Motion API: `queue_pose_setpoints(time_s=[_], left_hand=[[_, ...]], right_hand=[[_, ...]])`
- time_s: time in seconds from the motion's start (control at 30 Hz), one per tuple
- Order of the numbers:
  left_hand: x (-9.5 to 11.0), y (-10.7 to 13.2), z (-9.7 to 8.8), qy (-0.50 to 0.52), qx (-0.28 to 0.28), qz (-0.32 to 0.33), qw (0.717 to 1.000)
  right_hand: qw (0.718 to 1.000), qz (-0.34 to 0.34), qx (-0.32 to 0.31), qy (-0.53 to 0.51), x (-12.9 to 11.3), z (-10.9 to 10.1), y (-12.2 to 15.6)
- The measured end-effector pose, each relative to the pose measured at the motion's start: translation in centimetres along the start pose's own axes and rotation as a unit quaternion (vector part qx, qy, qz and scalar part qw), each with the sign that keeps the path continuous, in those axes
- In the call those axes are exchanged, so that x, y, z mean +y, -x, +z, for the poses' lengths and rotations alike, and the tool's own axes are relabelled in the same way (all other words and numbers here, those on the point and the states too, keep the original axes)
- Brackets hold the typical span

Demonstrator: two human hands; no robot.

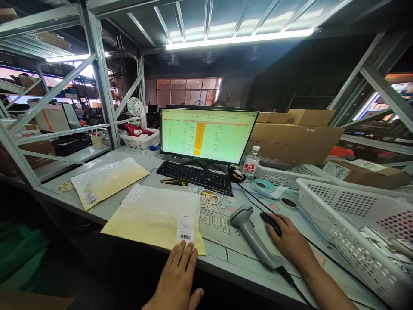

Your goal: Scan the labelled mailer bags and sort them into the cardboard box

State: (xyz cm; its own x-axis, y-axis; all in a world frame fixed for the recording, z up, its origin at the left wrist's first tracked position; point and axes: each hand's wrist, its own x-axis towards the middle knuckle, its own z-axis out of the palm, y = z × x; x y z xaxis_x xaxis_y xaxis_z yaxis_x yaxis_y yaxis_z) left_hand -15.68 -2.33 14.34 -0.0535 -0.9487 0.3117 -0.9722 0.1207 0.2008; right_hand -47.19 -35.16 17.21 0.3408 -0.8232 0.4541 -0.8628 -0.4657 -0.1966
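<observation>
My left hand (178,275) lies flat and open at the desk's front edge, fingertips touching the near corner of a pale yellow mailer bag (151,217) beside its barcode label (185,227). My right hand (290,241) is cupped over a black computer mouse (270,221). A grey barcode scanner (253,234) lies on the desk between my hands, just left of the right one. A second yellow mailer bag (108,178) lies further left.
A monitor (206,135) showing a spreadsheet stands behind a black keyboard (195,176). A water bottle (251,163), a tape roll (263,186) and white plastic baskets (351,224) fill the right side. Cardboard boxes (293,135) sit behind. Metal shelving (100,77) rises on the left.
</observation>
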Motion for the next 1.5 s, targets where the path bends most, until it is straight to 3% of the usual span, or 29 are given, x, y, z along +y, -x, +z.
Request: queue_pose_setpoints(time_s=[0.2, 0.53, 0.9, 1.33, 1.5], left_hand=[[-0.1, 0.2, 0.4, -0.006, 0.024, 0.002, 1.000], [0.1, -0.1, -0.3, 0.021, -0.029, -0.013, 0.999], [-0.1, -0.1, -0.4, 0.032, -0.038, -0.016, 0.999], [-0.5, 0.2, 1.2, -0.035, 0.071, 0.020, 0.997], [-2.0, -0.2, 3.9, -0.135, 0.175, 0.079, 0.972]], right_hand=[[1.000, 0.002, 0.003, 0.005, -0.2, -0.1, 0.0], [1.000, 0.011, -0.025, 0.011, -0.4, -0.7, 0.0], [1.000, -0.002, -0.005, -0.007, -0.1, -0.2, -0.1], [1.000, -0.009, -0.001, -0.013, 0.0, 0.1, -0.2], [1.000, -0.009, 0.001, -0.025, 0.3, 0.2, -0.3]])
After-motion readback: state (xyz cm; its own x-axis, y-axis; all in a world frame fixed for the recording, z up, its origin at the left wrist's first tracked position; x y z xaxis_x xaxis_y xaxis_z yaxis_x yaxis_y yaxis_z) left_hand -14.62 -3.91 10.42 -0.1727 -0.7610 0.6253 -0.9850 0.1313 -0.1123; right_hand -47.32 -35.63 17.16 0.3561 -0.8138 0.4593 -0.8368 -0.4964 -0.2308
